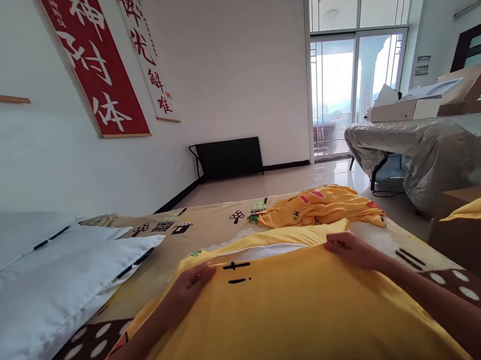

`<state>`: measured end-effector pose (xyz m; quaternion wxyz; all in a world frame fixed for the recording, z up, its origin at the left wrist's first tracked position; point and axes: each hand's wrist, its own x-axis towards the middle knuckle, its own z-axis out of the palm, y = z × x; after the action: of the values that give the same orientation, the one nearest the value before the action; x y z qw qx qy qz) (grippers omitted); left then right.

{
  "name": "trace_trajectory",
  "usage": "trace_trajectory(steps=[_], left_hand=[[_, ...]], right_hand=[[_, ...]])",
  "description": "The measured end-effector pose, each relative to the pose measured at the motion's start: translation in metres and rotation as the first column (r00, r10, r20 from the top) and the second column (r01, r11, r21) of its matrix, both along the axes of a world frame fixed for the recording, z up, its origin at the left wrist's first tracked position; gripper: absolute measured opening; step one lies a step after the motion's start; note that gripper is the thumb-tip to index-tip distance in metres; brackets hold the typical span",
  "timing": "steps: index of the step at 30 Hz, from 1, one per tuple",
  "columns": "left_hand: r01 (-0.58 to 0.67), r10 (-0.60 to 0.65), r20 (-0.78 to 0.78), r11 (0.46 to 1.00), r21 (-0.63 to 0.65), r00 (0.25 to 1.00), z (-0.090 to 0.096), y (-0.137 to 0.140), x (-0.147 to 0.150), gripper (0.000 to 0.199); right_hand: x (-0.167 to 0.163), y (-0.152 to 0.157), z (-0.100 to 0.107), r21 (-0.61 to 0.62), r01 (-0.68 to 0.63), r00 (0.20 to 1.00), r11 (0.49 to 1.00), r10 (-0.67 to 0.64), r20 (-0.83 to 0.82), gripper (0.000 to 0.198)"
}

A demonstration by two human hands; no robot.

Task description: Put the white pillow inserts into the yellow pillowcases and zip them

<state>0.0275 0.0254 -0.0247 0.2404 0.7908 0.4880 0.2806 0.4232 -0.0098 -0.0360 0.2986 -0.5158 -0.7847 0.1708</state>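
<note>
On the bed (210, 220), one yellow pillow (280, 313) lies under both my hands: left hand (189, 285) and right hand (351, 248) rest flat and unclenched near its far edge. Two white pillows (39, 270) lie left.

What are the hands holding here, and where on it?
Both hands, left hand and right hand, rest on the yellow pillowcase near its open far edge; whether the fingers actually pinch it cannot be told.

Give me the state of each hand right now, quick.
Left hand: open, fingers flat on the yellow pillowcase, holding nothing.
Right hand: fingers curled at the pillowcase's open edge; whether it pinches the cloth cannot be told.
</note>
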Motion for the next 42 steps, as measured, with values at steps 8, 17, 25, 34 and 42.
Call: trace_trajectory(steps=[8, 17, 25, 34, 42], left_hand=[[0.045, -0.011, -0.414, 0.996, 0.072, 0.91, 0.005, 0.007, -0.04, 0.043], [-0.127, 0.396, -0.332, 0.784, 0.608, 0.856, 0.087, -0.018, -0.07, 0.042], [0.061, 0.051, -0.674, 0.988, 0.141, 0.737, 0.002, -0.02, -0.04, 0.059], [0.146, 0.153, -0.669, 0.918, 0.368, 0.727, 0.044, -0.054, 0.026, 0.046], [0.66, -0.571, -0.517, 0.751, -0.015, 0.638, 0.027, -0.054, 0.153, 0.07]], right_hand=[[0.0, -0.009, -0.012, 0.245, -0.001, 0.906, 0.969, -0.103, 0.411, 0.044], [-0.002, -0.016, 0.068, 0.567, -0.139, 0.843, 0.812, -0.204, 0.498, 0.052], [-0.018, -0.022, -0.018, 0.123, -0.116, 0.809, 0.986, 0.022, 0.588, 0.056], [-0.031, -0.02, 0.018, 0.076, 0.075, 0.812, 0.994, -0.105, 0.575, 0.039], [-0.056, 0.003, 0.015, 0.18, 0.22, 0.727, 0.959, -0.284, 0.625, 0.034]])
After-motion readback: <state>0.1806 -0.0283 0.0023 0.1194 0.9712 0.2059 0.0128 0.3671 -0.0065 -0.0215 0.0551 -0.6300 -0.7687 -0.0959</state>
